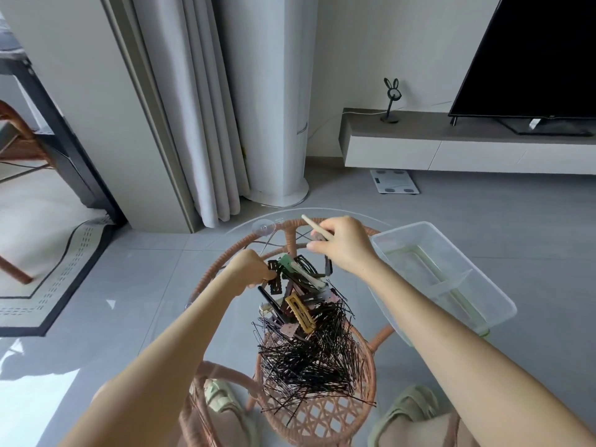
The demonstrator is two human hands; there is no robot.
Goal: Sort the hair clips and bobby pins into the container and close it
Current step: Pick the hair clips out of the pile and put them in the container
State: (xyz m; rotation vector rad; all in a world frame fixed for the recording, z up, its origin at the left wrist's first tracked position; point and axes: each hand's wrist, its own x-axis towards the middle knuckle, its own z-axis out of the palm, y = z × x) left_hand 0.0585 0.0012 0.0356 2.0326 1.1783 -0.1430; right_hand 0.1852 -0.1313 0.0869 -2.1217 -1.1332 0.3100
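Note:
A heap of black bobby pins (pixel 314 356) lies on the round glass table top (pixel 161 317), with a pile of coloured hair clips (pixel 298 298) at its far side. My left hand (pixel 250 269) pinches a black hair clip (pixel 275 277) at the pile's left edge. My right hand (pixel 342 243) is raised above the pile and grips several clips, a cream one (pixel 314 225) sticking out to the left and a dark one (pixel 328 264) hanging below. The clear plastic container (pixel 445 279) stands open at the right, with a divider across it.
The glass top sits on a rattan frame (pixel 290 240) with a woven shelf (pixel 322 414) beneath. My slippered feet (pixel 222 395) show below the glass. Beyond are a curtain (pixel 200 108), a white column unit (pixel 277 91), a TV console (pixel 467 143) and a floor scale (pixel 395 182).

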